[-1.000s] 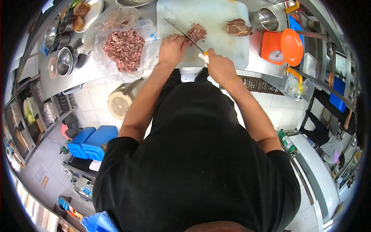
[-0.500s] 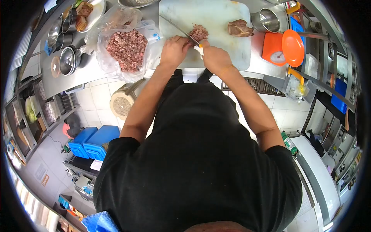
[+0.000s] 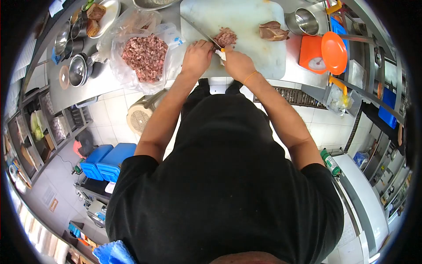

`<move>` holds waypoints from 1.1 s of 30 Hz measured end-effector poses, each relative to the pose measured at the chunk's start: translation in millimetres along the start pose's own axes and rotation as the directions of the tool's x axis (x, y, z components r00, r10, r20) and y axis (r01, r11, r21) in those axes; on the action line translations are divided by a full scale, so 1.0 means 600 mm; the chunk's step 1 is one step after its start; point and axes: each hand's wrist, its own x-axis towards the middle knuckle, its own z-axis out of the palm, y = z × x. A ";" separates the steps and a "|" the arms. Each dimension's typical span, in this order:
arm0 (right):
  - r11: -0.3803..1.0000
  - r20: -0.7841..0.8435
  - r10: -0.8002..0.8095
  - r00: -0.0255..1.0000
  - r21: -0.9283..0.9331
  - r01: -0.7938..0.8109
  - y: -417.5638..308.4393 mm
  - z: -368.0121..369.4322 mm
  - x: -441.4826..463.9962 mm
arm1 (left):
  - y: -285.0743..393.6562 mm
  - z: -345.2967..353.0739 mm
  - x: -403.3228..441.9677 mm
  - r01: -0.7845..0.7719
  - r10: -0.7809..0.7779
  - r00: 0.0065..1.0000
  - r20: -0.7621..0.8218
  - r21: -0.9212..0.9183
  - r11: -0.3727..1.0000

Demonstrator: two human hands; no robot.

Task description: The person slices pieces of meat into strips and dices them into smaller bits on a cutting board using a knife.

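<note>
My right hand (image 3: pixel 238 64) is wrapped round the handle of a knife (image 3: pixel 198 31), whose long blade slants up and left over the white cutting board (image 3: pixel 252 61). Close to the blade, at the board's lower left, my left hand (image 3: pixel 198 57) has its fingers curled together; whatever is under the fingertips is too small to make out. A little pile of chopped meat (image 3: pixel 225 37) lies just beyond the blade. Farther right on the board rests a larger brown piece of meat (image 3: pixel 273 31). Diced meat (image 3: pixel 145 57) fills an open plastic bag (image 3: pixel 118 72) left of my left hand.
Right of the board stand a steel pot (image 3: pixel 302 22), an orange scale (image 3: pixel 310 55) and an orange plate (image 3: pixel 334 53). Steel bowls (image 3: pixel 78 70) and a white plate with meat (image 3: pixel 110 13) are at the left. A stool (image 3: pixel 139 119) is below the counter's edge.
My right hand and the knife have shifted left, closer to my left hand. The person seen at the far right earlier is out of view.
</note>
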 end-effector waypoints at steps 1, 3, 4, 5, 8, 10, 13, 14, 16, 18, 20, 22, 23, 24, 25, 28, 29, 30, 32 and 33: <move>1.000 -0.001 0.001 1.000 0.001 -0.001 0.003 -0.003 0.000 | -0.001 0.001 0.000 -0.003 0.003 1.000 -0.010 -0.014 1.000; 0.999 -0.002 0.040 0.999 0.028 -0.040 0.002 -0.017 -0.014 | 0.000 0.005 -0.004 0.017 -0.018 0.999 -0.034 -0.041 0.999; 0.995 -0.004 0.080 0.997 0.053 -0.080 -0.006 -0.042 -0.036 | 0.002 0.007 -0.003 0.035 -0.038 0.998 -0.050 -0.054 0.998; 0.990 -0.003 0.121 0.993 0.078 -0.120 -0.007 -0.057 -0.055 | 0.004 0.011 -0.003 0.054 -0.058 0.996 -0.064 -0.069 0.996; 0.963 -0.043 0.227 0.973 0.162 -0.217 0.055 -0.047 -0.102 | 0.010 0.018 -0.002 0.089 -0.098 0.989 -0.110 -0.083 0.993; 0.859 0.043 0.358 0.933 0.376 -0.347 0.074 -0.055 -0.144 | 0.015 0.036 0.001 0.037 -0.068 0.982 -0.174 -0.175 0.984; 0.786 0.065 0.392 0.918 0.494 -0.371 0.121 -0.027 -0.176 | 0.038 0.058 0.021 -0.028 -0.015 0.969 -0.248 -0.169 0.985; 0.784 0.051 0.387 0.921 0.507 -0.358 0.132 -0.003 -0.186 | 0.049 0.062 0.030 -0.047 0.007 0.964 -0.264 -0.146 0.988; 0.783 -0.026 0.358 0.934 0.552 -0.285 0.140 0.039 -0.191 | 0.062 0.076 0.055 -0.076 0.052 0.969 -0.240 -0.093 0.993; 0.748 -0.019 0.353 0.935 0.606 -0.270 0.130 0.055 -0.188 | 0.069 0.085 0.077 -0.109 0.098 0.970 -0.221 -0.039 0.993; 0.755 0.047 0.344 0.938 0.580 -0.306 0.106 0.046 -0.182 | 0.072 0.093 0.096 -0.147 0.146 0.967 -0.208 0.011 0.989; 0.786 0.051 0.324 0.945 0.542 -0.299 0.091 0.054 -0.176 | 0.066 0.103 0.099 -0.175 0.172 0.962 -0.212 0.002 0.984; 0.769 0.059 0.328 0.943 0.563 -0.303 0.085 0.060 -0.174 | 0.063 0.110 0.099 -0.188 0.183 0.959 -0.215 -0.003 0.982; 0.752 0.069 0.331 0.941 0.584 -0.307 0.077 0.065 -0.172 | 0.061 0.114 0.098 -0.183 0.173 0.955 -0.240 -0.022 0.983; 0.734 0.079 0.334 0.939 0.603 -0.311 0.067 0.069 -0.171 | 0.058 0.118 0.097 -0.178 0.161 0.951 -0.264 -0.041 0.983; 0.737 0.106 0.288 0.952 0.609 -0.291 0.048 0.081 -0.165 | 0.059 0.130 0.085 -0.081 0.028 0.937 -0.349 -0.136 0.987; 0.729 0.113 0.277 0.954 0.622 -0.285 0.043 0.087 -0.163 | 0.061 0.133 0.081 -0.039 -0.031 0.926 -0.376 -0.176 0.984; 0.733 0.105 0.256 0.961 0.626 -0.264 0.041 0.091 -0.160 | 0.059 0.135 0.082 -0.029 -0.047 0.915 -0.400 -0.182 0.983; 0.745 0.052 0.199 0.979 0.640 -0.186 0.045 0.117 -0.151 | 0.055 0.138 0.083 -0.009 -0.081 0.890 -0.448 -0.196 0.981; 0.750 0.027 0.169 0.985 0.645 -0.147 0.040 0.119 -0.149 | 0.054 0.139 0.082 0.000 -0.100 0.888 -0.448 -0.218 0.976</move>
